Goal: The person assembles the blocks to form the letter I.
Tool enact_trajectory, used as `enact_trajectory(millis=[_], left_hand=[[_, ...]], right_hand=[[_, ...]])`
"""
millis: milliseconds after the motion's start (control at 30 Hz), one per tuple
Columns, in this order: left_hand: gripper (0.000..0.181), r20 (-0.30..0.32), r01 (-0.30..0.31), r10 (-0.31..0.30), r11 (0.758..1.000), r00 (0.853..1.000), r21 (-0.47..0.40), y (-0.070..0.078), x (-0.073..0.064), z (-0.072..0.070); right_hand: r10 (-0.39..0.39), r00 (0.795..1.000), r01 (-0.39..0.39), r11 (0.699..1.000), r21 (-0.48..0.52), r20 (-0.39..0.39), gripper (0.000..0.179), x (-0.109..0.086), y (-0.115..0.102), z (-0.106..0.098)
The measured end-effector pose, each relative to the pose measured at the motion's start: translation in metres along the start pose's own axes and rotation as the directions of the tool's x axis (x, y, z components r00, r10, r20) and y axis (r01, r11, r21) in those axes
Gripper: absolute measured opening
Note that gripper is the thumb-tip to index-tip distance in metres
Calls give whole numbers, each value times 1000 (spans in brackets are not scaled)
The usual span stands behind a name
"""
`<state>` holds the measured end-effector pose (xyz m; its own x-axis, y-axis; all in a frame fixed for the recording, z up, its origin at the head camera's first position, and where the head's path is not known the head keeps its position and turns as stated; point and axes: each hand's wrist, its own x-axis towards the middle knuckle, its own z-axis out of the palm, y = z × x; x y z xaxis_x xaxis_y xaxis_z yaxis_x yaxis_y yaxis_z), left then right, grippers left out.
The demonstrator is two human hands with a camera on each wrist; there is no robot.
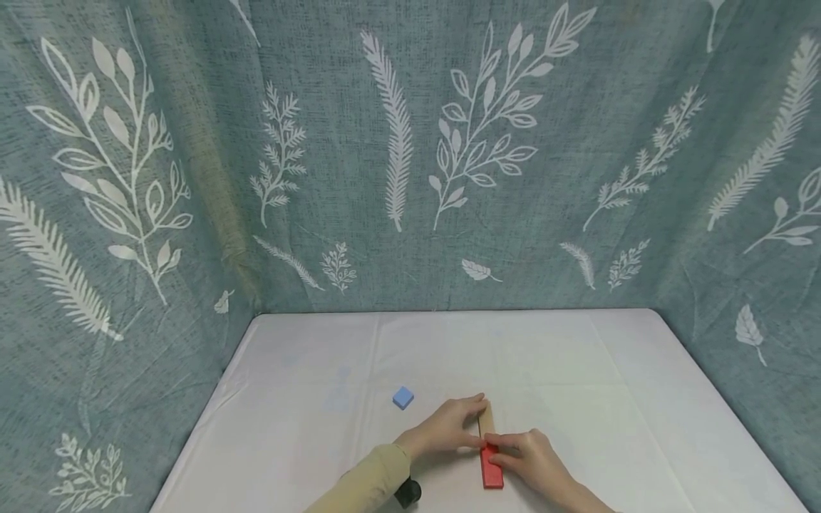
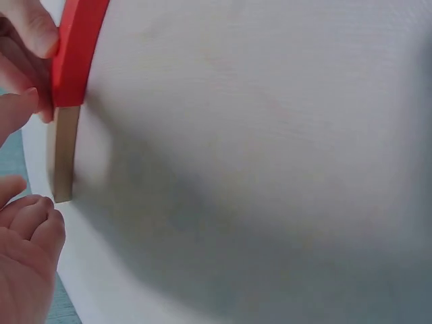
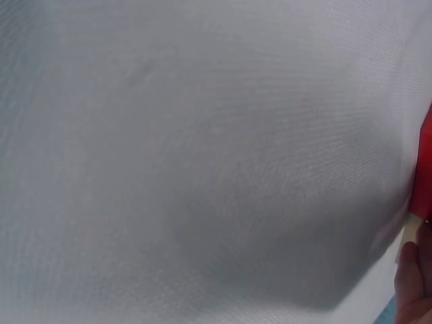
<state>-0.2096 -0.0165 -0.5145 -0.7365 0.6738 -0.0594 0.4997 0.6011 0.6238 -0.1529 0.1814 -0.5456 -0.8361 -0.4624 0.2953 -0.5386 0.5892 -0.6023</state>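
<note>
On the table, a long red block (image 1: 492,476) and a plain wooden block (image 1: 487,419) lie end to end in one straight line. My left hand (image 1: 449,425) spans the wooden block, its fingers at the far end and its thumb near the join. From the right, my right hand (image 1: 534,459) grips the near red block close to that same join. In the left wrist view, the fingers (image 2: 48,226) of the left hand sit right at the tip of the wooden block (image 2: 65,152). The right wrist view catches only a strip of the red block (image 3: 424,172).
A small blue block (image 1: 403,397) lies left of the hands, farther back. White cloth covers the table (image 1: 308,370), and a green leaf-patterned curtain (image 1: 410,157) hangs around its back and sides. A black device (image 1: 408,492) shows beside the left sleeve.
</note>
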Motion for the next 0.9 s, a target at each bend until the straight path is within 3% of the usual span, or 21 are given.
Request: enact_trajectory(millis=[200,433,600,900], left_hand=[[61,-34,-45,46,999,998,15,3,-2,-10],[59,-77,-43,40,998,996,-39,3,-9,-34],[59,-97,-45,45,999,994,3,-4,-15,-50],[58,-141,-19,16,1000,990,-19,-21,-25,-78]], right_hand=[[-31,999,31,999,-11,-24,30,-1,2,1],[11,1000,-11,1000,-19,-3,29,0,0,-1],[40,999,-39,999,-27,17,30,0,-2,-1],[78,996,-77,997,-20,47,32,2,-3,-2]])
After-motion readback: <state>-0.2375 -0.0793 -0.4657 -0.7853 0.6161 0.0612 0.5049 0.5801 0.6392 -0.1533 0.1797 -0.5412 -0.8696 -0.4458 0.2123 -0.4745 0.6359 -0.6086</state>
